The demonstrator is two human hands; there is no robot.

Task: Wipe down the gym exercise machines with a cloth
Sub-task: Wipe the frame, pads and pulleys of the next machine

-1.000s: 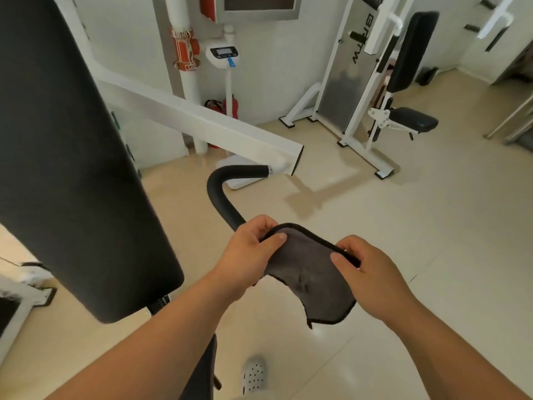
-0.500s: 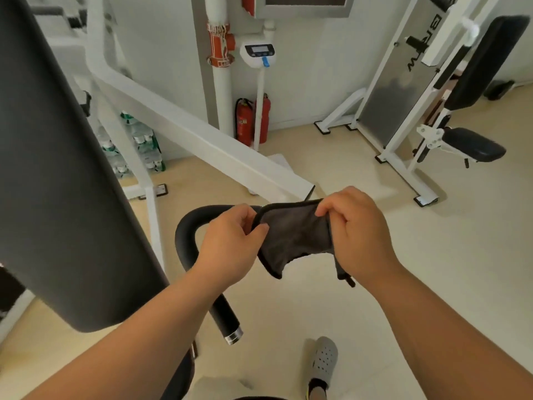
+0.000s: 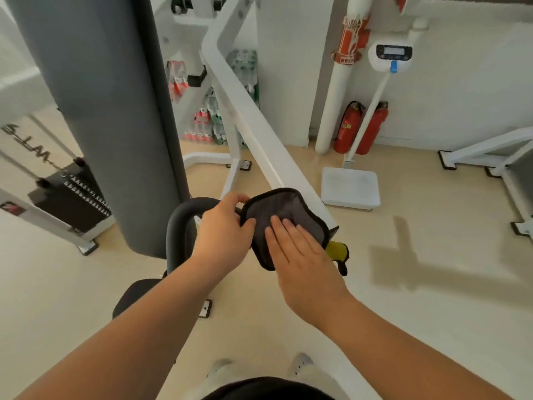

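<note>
Cloth (image 3: pixel 284 210) is being held at the white bar's (image 3: pixel 259 125) low end, left hand (image 3: pixel 222 229) pinching its left edge, right hand (image 3: pixel 302 255) pressing flat on it, fingers straight; wiping here is seemingly just starting, handle (image 3: pixel 178 223) and pad (image 3: pixel 109 111) probably remaining.

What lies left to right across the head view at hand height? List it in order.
Weight stack → grey upright pad → black curved handle → left hand → dark grey cloth → white scale platform.
</note>
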